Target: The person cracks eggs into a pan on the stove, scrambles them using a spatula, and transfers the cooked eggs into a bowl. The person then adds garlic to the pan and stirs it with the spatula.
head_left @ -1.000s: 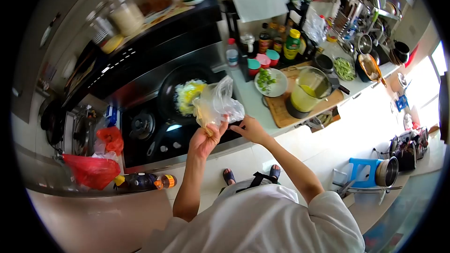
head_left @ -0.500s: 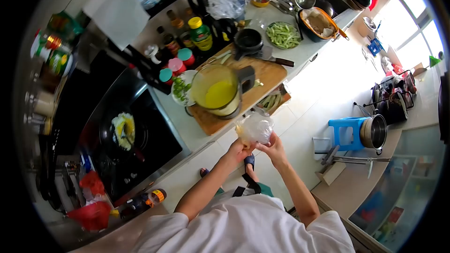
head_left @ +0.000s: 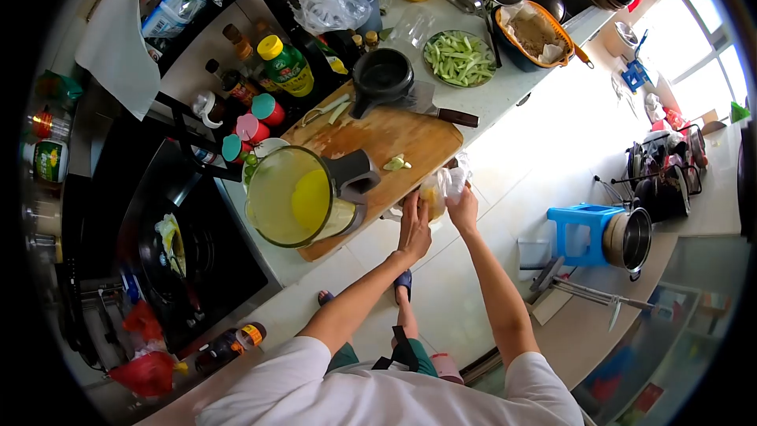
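Observation:
A thin clear plastic bag (head_left: 451, 182), with something yellowish showing in its left part, hangs just off the front edge of the wooden cutting board (head_left: 426, 138). My left hand (head_left: 415, 226) closes on the bag's near left side, its fingers partly hidden. On the right, my right hand (head_left: 464, 209) pinches the bag's other side. Left of both hands, a large clear pitcher (head_left: 296, 197) with a grey handle and yellow contents stands by the board. Garlic-like pieces (head_left: 397, 162) and pale green stalks lie on the board.
Behind the board are a black pot (head_left: 382, 75), a knife (head_left: 457, 117) and a plate of cut green vegetables (head_left: 460, 59). A pan with food (head_left: 169, 241) sits on the black cooktop at left. A blue stool (head_left: 579, 235) bears metal pots at right.
Both hands have moved forward with the bag, closer to the counter's edge and cutting board. The camera view has shifted, so the pitcher now appears further left and lower.

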`<action>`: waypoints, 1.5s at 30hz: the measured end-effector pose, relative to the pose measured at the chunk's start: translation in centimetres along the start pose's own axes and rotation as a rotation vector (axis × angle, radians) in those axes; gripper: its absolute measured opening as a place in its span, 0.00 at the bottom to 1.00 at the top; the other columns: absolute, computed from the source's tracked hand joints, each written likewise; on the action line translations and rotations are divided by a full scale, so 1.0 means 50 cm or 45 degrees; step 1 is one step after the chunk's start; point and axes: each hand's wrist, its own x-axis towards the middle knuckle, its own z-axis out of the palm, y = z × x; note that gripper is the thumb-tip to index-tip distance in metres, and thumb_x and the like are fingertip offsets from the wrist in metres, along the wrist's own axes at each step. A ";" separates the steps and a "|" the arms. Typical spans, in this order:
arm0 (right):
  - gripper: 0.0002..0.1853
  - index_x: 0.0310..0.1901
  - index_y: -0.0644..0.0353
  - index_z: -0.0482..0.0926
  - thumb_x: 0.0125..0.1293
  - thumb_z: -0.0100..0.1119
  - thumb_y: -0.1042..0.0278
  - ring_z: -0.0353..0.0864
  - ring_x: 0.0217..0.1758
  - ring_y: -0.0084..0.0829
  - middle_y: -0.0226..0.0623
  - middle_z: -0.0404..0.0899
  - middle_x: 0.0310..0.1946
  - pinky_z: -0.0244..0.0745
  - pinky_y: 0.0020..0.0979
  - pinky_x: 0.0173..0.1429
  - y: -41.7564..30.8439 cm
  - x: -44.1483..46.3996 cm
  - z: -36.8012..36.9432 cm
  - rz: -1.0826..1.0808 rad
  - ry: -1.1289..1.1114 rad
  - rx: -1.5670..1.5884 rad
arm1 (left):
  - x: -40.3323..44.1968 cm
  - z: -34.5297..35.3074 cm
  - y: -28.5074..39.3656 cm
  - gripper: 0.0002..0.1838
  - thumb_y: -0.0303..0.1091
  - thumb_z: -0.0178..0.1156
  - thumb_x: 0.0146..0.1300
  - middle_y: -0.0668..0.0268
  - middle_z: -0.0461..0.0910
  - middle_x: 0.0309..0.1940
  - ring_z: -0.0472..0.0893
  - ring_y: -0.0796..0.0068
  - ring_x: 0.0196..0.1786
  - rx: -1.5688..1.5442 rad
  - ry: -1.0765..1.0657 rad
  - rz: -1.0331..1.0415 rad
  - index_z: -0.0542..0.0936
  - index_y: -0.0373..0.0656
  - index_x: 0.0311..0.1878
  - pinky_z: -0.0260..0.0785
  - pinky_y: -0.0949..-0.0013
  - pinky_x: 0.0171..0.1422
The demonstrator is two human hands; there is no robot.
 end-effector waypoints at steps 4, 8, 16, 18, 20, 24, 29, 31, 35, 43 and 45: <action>0.26 0.54 0.62 0.71 0.50 0.61 0.80 0.76 0.47 0.55 0.52 0.71 0.47 0.75 0.45 0.45 -0.094 0.039 -0.019 -0.138 -0.121 -0.418 | 0.000 0.040 -0.026 0.34 0.27 0.58 0.53 0.44 0.55 0.66 0.57 0.46 0.68 0.289 -0.317 -0.124 0.61 0.28 0.64 0.53 0.51 0.69; 0.24 0.55 0.58 0.70 0.53 0.59 0.74 0.73 0.47 0.51 0.46 0.69 0.48 0.73 0.46 0.48 -0.079 0.026 0.013 -0.504 -0.357 -0.563 | -0.013 0.021 -0.023 0.35 0.36 0.60 0.56 0.44 0.59 0.66 0.57 0.48 0.69 0.323 -0.220 -0.202 0.62 0.29 0.64 0.53 0.52 0.69; 0.16 0.43 0.56 0.85 0.59 0.53 0.59 0.74 0.60 0.46 0.45 0.78 0.53 0.68 0.43 0.64 -0.017 0.074 0.172 -0.410 -1.382 -1.027 | -0.179 -0.090 0.002 0.23 0.33 0.59 0.57 0.49 0.62 0.63 0.60 0.48 0.67 0.144 -0.354 -0.009 0.72 0.36 0.56 0.57 0.51 0.67; 0.26 0.54 0.62 0.77 0.51 0.60 0.65 0.69 0.65 0.45 0.49 0.72 0.59 0.69 0.40 0.63 0.132 0.058 0.272 -0.667 -0.920 -0.829 | -0.221 -0.105 -0.004 0.22 0.33 0.59 0.57 0.50 0.63 0.62 0.62 0.48 0.66 0.062 -0.438 -0.039 0.73 0.38 0.55 0.59 0.51 0.66; 0.19 0.49 0.59 0.81 0.56 0.54 0.64 0.74 0.60 0.49 0.49 0.76 0.55 0.69 0.42 0.62 0.126 0.059 0.296 -0.537 -0.885 -0.899 | -0.260 -0.126 -0.011 0.21 0.32 0.59 0.58 0.52 0.64 0.62 0.63 0.49 0.65 0.039 -0.444 -0.030 0.73 0.39 0.55 0.61 0.52 0.65; 0.24 0.53 0.59 0.76 0.50 0.59 0.74 0.74 0.59 0.46 0.51 0.75 0.53 0.69 0.43 0.61 -0.016 0.071 0.183 -0.404 -1.484 -0.953 | -0.357 -0.159 -0.042 0.22 0.30 0.59 0.58 0.55 0.67 0.60 0.65 0.53 0.64 -0.118 -0.551 -0.192 0.72 0.41 0.57 0.62 0.54 0.64; 0.10 0.40 0.56 0.82 0.59 0.53 0.72 0.80 0.37 0.47 0.42 0.82 0.33 0.74 0.45 0.42 -0.157 -0.068 -0.013 -0.885 -0.611 -0.695 | -0.421 -0.278 -0.067 0.14 0.31 0.59 0.60 0.56 0.79 0.44 0.78 0.57 0.48 -0.491 -0.234 -0.513 0.79 0.40 0.49 0.71 0.60 0.53; 0.05 0.29 0.60 0.83 0.57 0.57 0.74 0.80 0.21 0.40 0.39 0.80 0.19 0.74 0.35 0.28 -0.235 -0.158 -0.069 -0.763 -0.612 -0.446 | -0.427 -0.331 -0.069 0.08 0.33 0.64 0.60 0.59 0.83 0.29 0.82 0.64 0.32 -0.784 0.021 -0.757 0.83 0.39 0.38 0.75 0.66 0.38; 0.09 0.29 0.71 0.80 0.65 0.58 0.74 0.77 0.17 0.23 0.38 0.78 0.16 0.75 0.24 0.22 -0.409 -0.325 -0.075 0.150 -1.023 0.277 | -0.440 -0.459 -0.059 0.08 0.32 0.66 0.60 0.65 0.81 0.24 0.78 0.78 0.28 -0.950 0.293 -0.940 0.81 0.36 0.33 0.70 0.74 0.31; 0.18 0.55 0.64 0.75 0.68 0.52 0.63 0.76 0.58 0.34 0.43 0.80 0.49 0.69 0.31 0.62 -0.633 -0.584 0.106 0.005 -1.942 0.928 | -0.465 -0.669 0.031 0.10 0.37 0.54 0.61 0.60 0.81 0.39 0.79 0.53 0.46 -0.050 -0.006 0.023 0.80 0.44 0.39 0.69 0.55 0.53; 0.17 0.54 0.61 0.76 0.68 0.53 0.62 0.76 0.56 0.36 0.43 0.80 0.48 0.70 0.33 0.61 -0.725 -0.567 0.073 -0.879 -2.204 -0.081 | -0.528 -0.732 -0.012 0.12 0.39 0.54 0.60 0.60 0.82 0.39 0.80 0.55 0.47 -0.116 0.085 -0.028 0.79 0.44 0.42 0.70 0.55 0.52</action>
